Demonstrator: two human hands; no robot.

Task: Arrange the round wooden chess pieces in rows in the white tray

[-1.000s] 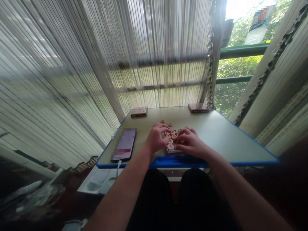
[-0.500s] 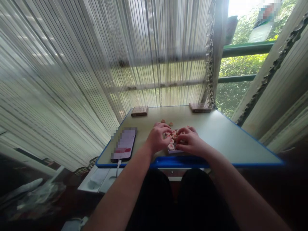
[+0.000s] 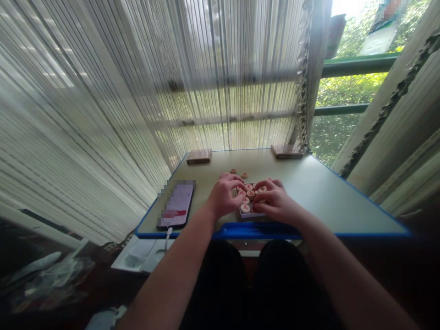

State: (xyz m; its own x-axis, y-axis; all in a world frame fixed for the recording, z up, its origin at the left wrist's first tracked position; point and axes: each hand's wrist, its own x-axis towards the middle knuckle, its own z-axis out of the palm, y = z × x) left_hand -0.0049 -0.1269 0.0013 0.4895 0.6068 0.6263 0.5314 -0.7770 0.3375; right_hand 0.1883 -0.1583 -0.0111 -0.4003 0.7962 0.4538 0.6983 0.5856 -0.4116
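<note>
A small shallow box (image 3: 252,214) of round wooden Chinese chess pieces (image 3: 250,194) with red characters lies near the table's front edge. My left hand (image 3: 225,195) curves round its left side, thumb and fingers bent over the rim by the outer pieces. Over the right part is my right hand (image 3: 275,199), its thumb and index finger curled about a piece whose face is mostly hidden. Fingers cover some of the other pieces. Beyond the box, two loose chess pieces (image 3: 244,175) lie on the table.
A phone (image 3: 178,204) with a white cable (image 3: 168,233) plugged in lies at the table's left. Two brown boxes (image 3: 199,156) (image 3: 287,151) stand at the far corners. The blue-edged table (image 3: 330,201) has a blue tray-like strip (image 3: 254,230) in front. Curtains (image 3: 223,68) hang behind.
The right hand has shifted slightly right and its fingers have moved a little over the pieces. The left hand stays at the box's left side. The view has tilted slightly.
</note>
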